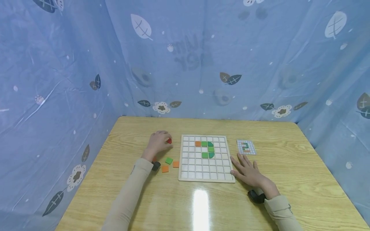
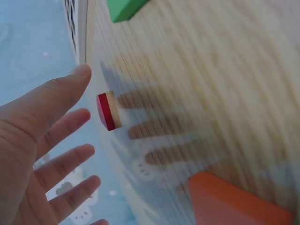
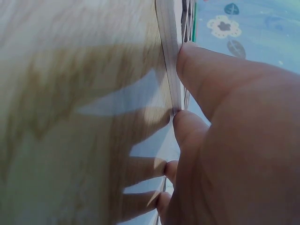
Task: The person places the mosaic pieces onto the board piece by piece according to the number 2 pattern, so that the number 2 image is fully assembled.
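Note:
My left hand [image 1: 158,141] hovers over the table with thumb and fingers apart around a small red piece [image 1: 169,141]. In the left wrist view, that red piece [image 2: 107,112] lies on the wood just beyond the fingertips, untouched. A white gridded board [image 1: 191,167] lies at the table's middle, holding an orange square [image 1: 198,143], several green squares and dark green rounded pieces in a hook-shaped curve. Fingers spread, my right hand [image 1: 249,173] rests at the board's right edge. Its thumb and a finger touch the board's rim [image 3: 171,61] in the right wrist view.
A small pattern card [image 1: 246,147] lies right of the board, just beyond my right fingers. Left of the board are a loose green square [image 1: 169,160] and orange squares [image 1: 165,169], one partly hidden by my left wrist. A blue curtain [image 1: 185,64] hangs behind the table.

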The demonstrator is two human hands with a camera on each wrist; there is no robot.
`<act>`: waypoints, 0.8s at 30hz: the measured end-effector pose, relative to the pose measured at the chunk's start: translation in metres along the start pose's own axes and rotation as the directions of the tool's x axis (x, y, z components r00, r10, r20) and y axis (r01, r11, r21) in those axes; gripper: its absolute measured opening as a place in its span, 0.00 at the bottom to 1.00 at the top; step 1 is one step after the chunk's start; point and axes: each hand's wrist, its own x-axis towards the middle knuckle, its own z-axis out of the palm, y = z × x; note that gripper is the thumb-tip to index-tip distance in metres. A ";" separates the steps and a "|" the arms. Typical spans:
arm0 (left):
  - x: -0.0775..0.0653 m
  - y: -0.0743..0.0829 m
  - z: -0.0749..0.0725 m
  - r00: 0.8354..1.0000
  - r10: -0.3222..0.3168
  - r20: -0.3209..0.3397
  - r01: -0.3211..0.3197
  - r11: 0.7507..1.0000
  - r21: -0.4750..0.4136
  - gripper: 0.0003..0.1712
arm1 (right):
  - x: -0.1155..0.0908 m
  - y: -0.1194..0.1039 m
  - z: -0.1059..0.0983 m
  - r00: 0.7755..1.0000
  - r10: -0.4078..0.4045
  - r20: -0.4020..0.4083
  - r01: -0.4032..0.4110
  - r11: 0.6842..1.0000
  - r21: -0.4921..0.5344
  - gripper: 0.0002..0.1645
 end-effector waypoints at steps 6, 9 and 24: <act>-0.001 0.000 0.001 0.999 -0.053 0.001 0.053 0.999 -0.001 0.26 | 0.001 -0.003 -0.001 1.000 0.026 0.017 -0.026 1.000 -0.001 0.38; -0.002 0.000 0.001 0.998 -0.066 -0.002 0.066 0.998 -0.024 0.24 | 0.001 -0.004 -0.001 0.999 0.040 0.032 -0.039 0.999 -0.024 0.38; 0.002 -0.004 0.001 0.999 -0.025 0.029 0.026 0.999 -0.041 0.17 | 0.000 -0.005 -0.002 0.999 0.045 0.026 -0.044 0.999 -0.029 0.38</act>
